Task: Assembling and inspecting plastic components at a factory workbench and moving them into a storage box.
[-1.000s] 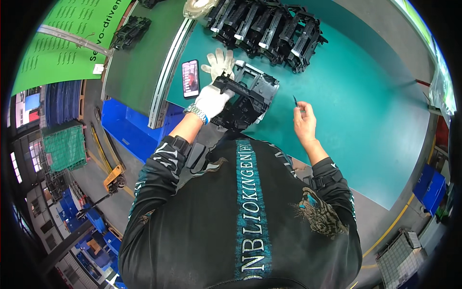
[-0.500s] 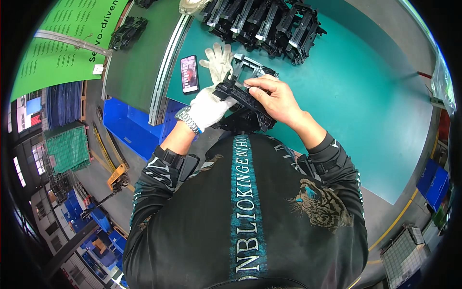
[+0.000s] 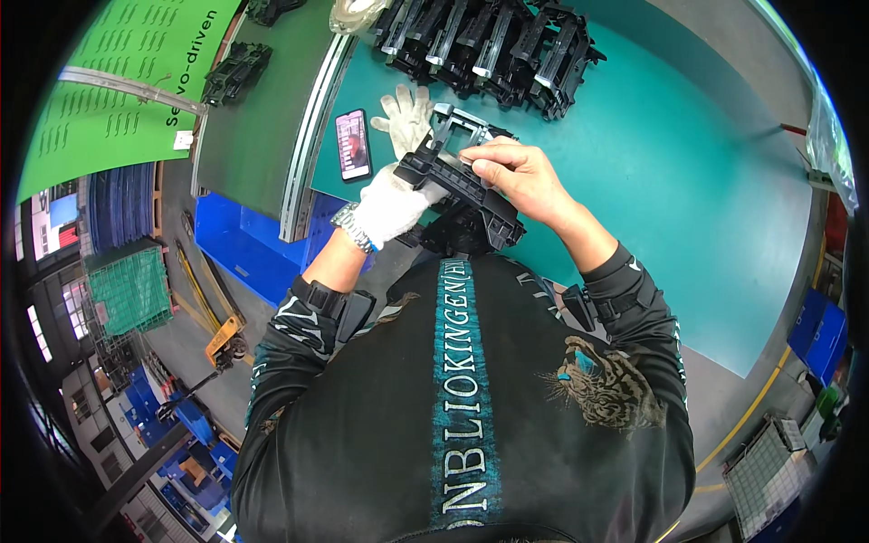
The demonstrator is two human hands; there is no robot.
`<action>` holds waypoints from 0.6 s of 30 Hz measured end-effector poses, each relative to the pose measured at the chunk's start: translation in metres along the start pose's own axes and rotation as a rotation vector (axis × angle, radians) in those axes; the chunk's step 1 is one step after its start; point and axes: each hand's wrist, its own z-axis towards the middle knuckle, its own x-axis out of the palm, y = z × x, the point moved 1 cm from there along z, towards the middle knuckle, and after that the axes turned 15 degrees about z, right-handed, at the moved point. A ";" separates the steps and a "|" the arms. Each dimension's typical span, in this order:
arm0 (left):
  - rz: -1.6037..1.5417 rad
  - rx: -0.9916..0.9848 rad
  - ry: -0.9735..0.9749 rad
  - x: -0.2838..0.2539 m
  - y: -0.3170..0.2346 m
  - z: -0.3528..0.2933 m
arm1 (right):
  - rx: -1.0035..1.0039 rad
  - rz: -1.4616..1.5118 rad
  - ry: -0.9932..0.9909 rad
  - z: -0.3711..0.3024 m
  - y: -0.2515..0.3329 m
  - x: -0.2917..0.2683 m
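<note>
A black plastic frame-like part (image 3: pixel 480 195) with a silvery grey end is held at the near edge of the green table. My left hand (image 3: pixel 389 206), in a white glove with a metal watch at the wrist, is closed round its left side. My bare right hand (image 3: pixel 520 181) is over the part's right side, thumb and fingers pinched together at its middle. What sits between those fingertips is too small to make out. An empty white glove (image 3: pixel 405 113) lies just beyond my left hand. Beside that glove is a phone (image 3: pixel 353 145) with its screen lit.
Several similar black parts (image 3: pixel 493 50) stand in a row at the table's (image 3: pixel 652 181) far side. To the left runs a dark green conveyor belt (image 3: pixel 262 136) with a metal rail, carrying black parts (image 3: pixel 237 72). A tape roll (image 3: pixel 355 14) sits by the rail's far end. Below is a blue bin (image 3: pixel 253 240).
The held part has tilted slightly, and more of its near right end shows. Both hands keep their grip on it. The whole view has shifted a little.
</note>
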 end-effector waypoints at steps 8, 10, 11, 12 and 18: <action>0.002 0.079 -0.005 0.001 -0.005 0.000 | 0.066 -0.152 -0.205 0.007 -0.009 -0.009; -0.020 0.101 0.000 0.000 -0.009 0.000 | -0.001 -0.041 -0.178 -0.004 -0.007 -0.008; -0.006 0.072 0.016 -0.004 -0.016 -0.001 | -0.033 0.015 -0.166 -0.008 -0.005 -0.007; 0.007 0.044 0.032 -0.007 -0.023 -0.001 | -0.032 0.016 -0.169 -0.007 -0.005 -0.007; 0.051 0.207 -0.039 0.001 -0.016 0.000 | 0.052 0.026 -0.072 0.010 -0.007 -0.016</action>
